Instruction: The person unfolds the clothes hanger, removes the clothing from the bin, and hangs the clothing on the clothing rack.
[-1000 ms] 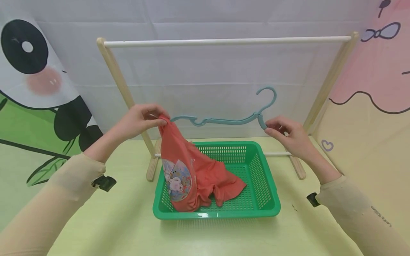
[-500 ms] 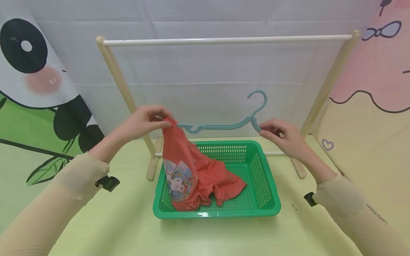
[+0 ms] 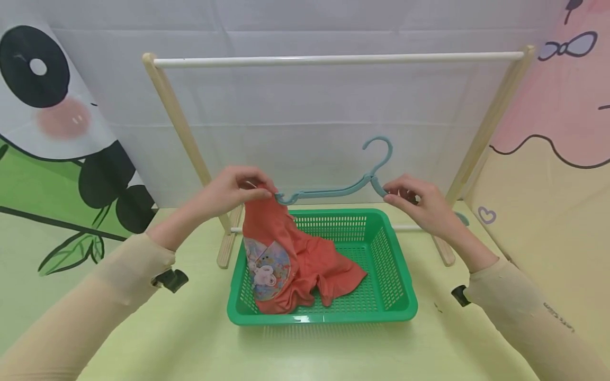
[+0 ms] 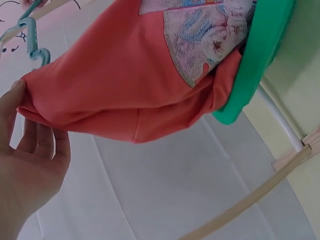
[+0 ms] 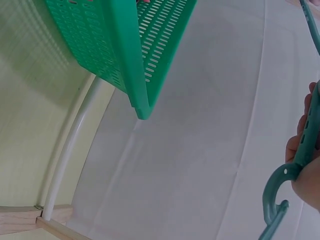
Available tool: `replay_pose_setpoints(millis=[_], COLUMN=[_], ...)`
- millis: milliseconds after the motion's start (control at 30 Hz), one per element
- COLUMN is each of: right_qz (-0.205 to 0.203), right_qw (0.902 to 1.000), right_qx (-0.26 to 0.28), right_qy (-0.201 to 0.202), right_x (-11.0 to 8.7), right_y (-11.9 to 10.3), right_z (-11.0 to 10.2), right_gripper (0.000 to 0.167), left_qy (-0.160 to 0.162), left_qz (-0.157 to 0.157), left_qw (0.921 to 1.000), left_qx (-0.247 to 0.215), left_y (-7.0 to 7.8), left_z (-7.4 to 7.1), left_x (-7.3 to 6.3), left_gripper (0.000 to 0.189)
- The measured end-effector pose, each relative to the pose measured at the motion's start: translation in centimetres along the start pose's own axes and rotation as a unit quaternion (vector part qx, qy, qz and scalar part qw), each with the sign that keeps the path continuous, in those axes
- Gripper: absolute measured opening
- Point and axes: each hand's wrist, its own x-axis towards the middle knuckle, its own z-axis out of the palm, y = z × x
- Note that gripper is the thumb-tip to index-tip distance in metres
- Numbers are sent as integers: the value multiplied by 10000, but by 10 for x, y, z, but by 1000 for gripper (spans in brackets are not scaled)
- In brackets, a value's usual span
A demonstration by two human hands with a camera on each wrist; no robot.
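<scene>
My left hand [image 3: 233, 190] pinches the top of a red shirt [image 3: 271, 222] between thumb and fingers. The shirt has a colourful printed patch, and its lower part lies in a green basket [image 3: 410, 296]. In my right hand [image 3: 424, 203] is the right arm of a teal clothes hanger [image 3: 333, 192], its hook pointing up. The hanger's left end is hidden in the shirt at my left fingers, with one notch still showing. In the left wrist view the shirt [image 4: 110, 70] stretches from my fingertips to the basket. The right wrist view shows my fingers round the hanger [image 5: 309, 132].
Behind the basket stands a wooden rack with a white top rail [image 3: 333, 60] and a lower white bar [image 3: 412, 228]. The basket rests on a pale yellow table [image 3: 200, 317]. A white cloth [image 3: 333, 106] hangs behind, with printed cartoon panels at both sides.
The hanger has moved left and slightly down with my right hand, and its left end has slid further into the shirt. My left hand has shifted right and down along it.
</scene>
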Motion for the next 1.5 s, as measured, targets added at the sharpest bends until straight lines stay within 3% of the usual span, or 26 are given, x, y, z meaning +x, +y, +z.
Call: replay_pose_setpoints(millis=[200, 400, 667, 833, 967, 1200, 1500], right_qz=[-166, -375, -271, -78, -88, -420, -683], right_qw=[9998, 9993, 9995, 9996, 9987, 9973, 9966], right_qx=[40, -5, -92, -135, -69, -125, -22], right_qy=[44, -14, 100, 252, 494, 582, 462], right_x=[2, 3, 0, 0, 2, 4, -1], right_y=[-4, -4, -2, -7, -9, -10, -5], right_z=[3, 6, -10, -19, -21, -21, -18], right_gripper=[21, 24, 22, 22, 22, 23, 24], left_qy=[170, 297, 401, 610, 785, 550, 588], left_qz=[-70, -101, 38, 157, 305, 333, -52], left_qw=[9997, 9992, 9992, 9980, 9964, 9952, 9959], left_qx=[190, 230, -88, -103, -49, 740, 678], left_y=[4, 10, 19, 34, 45, 38, 22], left_z=[8, 7, -12, -30, -36, -19, -5], left_x=[5, 8, 8, 9, 13, 19, 23], left_gripper=[10, 9, 11, 13, 14, 13, 10])
